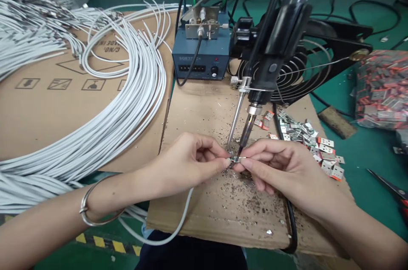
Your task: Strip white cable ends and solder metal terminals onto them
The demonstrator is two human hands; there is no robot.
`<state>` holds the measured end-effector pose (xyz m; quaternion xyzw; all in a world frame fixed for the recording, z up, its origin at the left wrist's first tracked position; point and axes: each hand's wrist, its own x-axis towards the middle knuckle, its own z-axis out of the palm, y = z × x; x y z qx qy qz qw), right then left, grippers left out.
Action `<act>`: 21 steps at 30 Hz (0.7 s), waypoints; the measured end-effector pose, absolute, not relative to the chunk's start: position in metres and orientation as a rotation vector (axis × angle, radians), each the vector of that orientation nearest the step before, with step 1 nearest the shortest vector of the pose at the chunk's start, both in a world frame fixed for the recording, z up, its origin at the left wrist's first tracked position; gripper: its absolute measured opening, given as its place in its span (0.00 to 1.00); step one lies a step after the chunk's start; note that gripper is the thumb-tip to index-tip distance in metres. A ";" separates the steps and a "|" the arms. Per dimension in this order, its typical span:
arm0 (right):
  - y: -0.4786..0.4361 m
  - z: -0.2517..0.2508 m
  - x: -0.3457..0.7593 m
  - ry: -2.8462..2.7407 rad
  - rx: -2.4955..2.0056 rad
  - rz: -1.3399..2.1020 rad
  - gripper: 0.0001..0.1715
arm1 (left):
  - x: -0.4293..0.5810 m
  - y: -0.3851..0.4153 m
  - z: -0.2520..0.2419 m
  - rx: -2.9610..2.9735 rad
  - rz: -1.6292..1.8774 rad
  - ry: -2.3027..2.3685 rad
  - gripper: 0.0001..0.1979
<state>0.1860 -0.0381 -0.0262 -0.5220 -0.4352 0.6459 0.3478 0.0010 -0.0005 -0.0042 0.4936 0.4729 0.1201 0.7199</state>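
My left hand is closed in a pinch on the end of a white cable that loops down off the board's front edge. My right hand pinches a small metal connector against the cable end. Both meet directly under the tip of a fixed soldering iron, beside a thin solder feed tube. The joint itself is tiny and mostly hidden by my fingertips.
A large bundle of white cables lies on cardboard at left. A blue soldering station stands behind, a black fan to its right. Loose metal and red connectors lie at right, with a bag of more.
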 end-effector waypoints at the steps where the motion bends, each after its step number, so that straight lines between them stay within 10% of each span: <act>1: -0.037 -0.025 0.185 -1.114 -1.350 1.685 0.06 | 0.001 -0.001 -0.004 1.086 0.267 1.043 0.05; 21: -0.036 -0.015 0.182 -1.014 -1.374 1.707 0.06 | 0.002 -0.004 -0.006 1.149 0.278 1.045 0.05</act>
